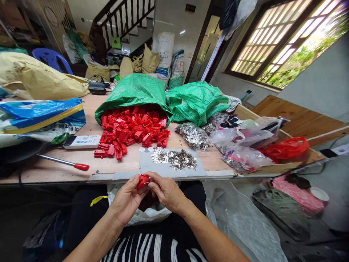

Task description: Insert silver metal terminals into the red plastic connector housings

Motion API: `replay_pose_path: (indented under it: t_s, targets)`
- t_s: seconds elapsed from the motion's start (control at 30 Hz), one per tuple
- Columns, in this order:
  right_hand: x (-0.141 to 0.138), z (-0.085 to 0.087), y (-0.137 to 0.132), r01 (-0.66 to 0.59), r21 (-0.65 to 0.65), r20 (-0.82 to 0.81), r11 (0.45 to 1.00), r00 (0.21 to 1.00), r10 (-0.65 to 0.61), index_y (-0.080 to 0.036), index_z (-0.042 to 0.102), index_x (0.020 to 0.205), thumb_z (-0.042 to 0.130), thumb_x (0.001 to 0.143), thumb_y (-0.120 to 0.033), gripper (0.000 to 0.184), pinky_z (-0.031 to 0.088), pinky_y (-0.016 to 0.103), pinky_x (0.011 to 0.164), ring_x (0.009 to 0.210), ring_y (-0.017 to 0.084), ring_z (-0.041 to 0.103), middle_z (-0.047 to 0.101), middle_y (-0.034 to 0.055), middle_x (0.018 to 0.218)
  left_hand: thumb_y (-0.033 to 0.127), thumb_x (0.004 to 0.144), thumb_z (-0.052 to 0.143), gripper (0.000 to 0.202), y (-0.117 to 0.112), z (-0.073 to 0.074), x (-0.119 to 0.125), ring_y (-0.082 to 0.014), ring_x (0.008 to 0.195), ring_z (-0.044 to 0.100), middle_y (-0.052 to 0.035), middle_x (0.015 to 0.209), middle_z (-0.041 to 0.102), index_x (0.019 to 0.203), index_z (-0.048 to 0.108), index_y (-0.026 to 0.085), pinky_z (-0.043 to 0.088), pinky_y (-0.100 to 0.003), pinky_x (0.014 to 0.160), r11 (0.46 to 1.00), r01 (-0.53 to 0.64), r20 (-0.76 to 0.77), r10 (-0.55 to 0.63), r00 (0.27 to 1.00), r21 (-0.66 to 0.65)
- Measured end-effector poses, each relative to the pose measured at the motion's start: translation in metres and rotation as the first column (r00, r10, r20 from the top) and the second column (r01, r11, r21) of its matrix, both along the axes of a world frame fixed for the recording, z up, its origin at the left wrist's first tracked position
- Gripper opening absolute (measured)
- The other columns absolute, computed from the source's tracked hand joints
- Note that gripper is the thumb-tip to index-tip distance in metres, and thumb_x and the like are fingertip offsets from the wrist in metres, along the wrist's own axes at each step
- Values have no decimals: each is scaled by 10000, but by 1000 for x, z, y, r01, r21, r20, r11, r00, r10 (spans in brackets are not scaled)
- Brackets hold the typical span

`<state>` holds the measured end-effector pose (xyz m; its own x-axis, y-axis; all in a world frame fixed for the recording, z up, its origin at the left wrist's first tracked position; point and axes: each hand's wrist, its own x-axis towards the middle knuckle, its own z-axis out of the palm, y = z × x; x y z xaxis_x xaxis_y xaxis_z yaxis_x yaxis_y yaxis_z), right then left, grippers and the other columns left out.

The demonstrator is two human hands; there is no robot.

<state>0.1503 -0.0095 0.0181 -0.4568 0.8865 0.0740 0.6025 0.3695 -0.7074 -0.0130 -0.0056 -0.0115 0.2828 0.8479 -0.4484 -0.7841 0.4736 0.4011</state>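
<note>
My left hand (127,201) and my right hand (165,191) meet just below the table's front edge, both pinched on one small red plastic part (142,181). A big heap of the same red parts (131,131) spills from a green sack (135,91) on the wooden table (54,169). On a grey mat (148,168) right in front of my hands lies a scatter of small shiny metal pieces (174,158).
A white remote (81,142) and a red-handled tool (64,162) lie at the left. Clear bags of metal pieces (194,135), a second green sack (196,102) and a red bag (286,147) crowd the right. A white bag (147,214) sits on my lap.
</note>
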Motion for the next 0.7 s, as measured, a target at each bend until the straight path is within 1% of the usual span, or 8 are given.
replay_pose_path:
  t_s: [0.2,0.27,0.37,0.47,0.53,0.6,0.63,0.7]
  targets:
    - [-4,-10,0,97,133,19,986,995,-100,-228,569,1191,391,970,-341,305,411,237,671,754,174,640,702,41,883,110,905,499,226,-1,1,3,-180,773,715,-108,849,740,806,701,86,576,-328,836,999,-9,23,10,1000,-31]
    - [-4,-15,1,117,112,-41,987,993,-113,-216,607,1099,362,981,-347,302,405,228,661,715,154,624,691,31,841,109,885,537,177,-3,-1,4,-188,807,714,-112,859,737,810,695,85,554,-340,881,1000,15,14,-15,1000,-7]
    - [-3,-22,4,138,41,-138,990,982,-132,-204,634,948,329,993,-359,345,389,211,617,610,120,565,625,-4,679,148,823,644,56,-7,-6,3,-213,899,699,-98,887,731,787,672,117,495,-373,963,995,75,-17,-74,997,71]
    - [3,-29,12,143,-52,-155,988,977,-149,-211,627,977,320,997,-358,341,382,207,592,550,109,524,548,-39,575,236,773,714,140,-9,-17,-1,-199,905,683,-51,857,720,699,624,159,469,-348,966,977,162,-166,-138,976,138]
    - [8,-31,22,169,-89,-128,982,975,-179,-216,606,1051,335,993,-339,303,398,214,616,581,116,548,564,-41,590,311,743,734,193,-8,-29,-4,-193,866,670,-42,867,713,676,622,169,483,-324,908,958,223,-404,-136,905,178]
    - [14,-32,35,211,-48,-90,976,973,-214,-215,585,1101,399,971,-312,247,423,237,689,701,134,593,630,-12,718,321,662,782,199,-6,-44,-7,-223,889,653,-56,929,711,757,682,177,479,-336,887,926,304,-637,-98,765,223]
    - [16,-32,42,225,-1,-71,974,972,-224,-213,580,1111,441,952,-293,226,430,254,740,780,145,603,652,9,815,308,608,809,260,-6,-51,-8,-252,919,644,-65,917,714,812,707,183,475,-351,886,915,329,-710,-72,701,232]
    - [17,-31,60,230,104,-27,968,973,-228,-211,572,1131,509,910,-249,233,428,291,839,921,164,591,643,45,993,314,625,786,305,-4,-61,-10,-286,1069,596,-90,1028,707,900,723,197,426,-370,962,882,395,-776,-54,628,259]
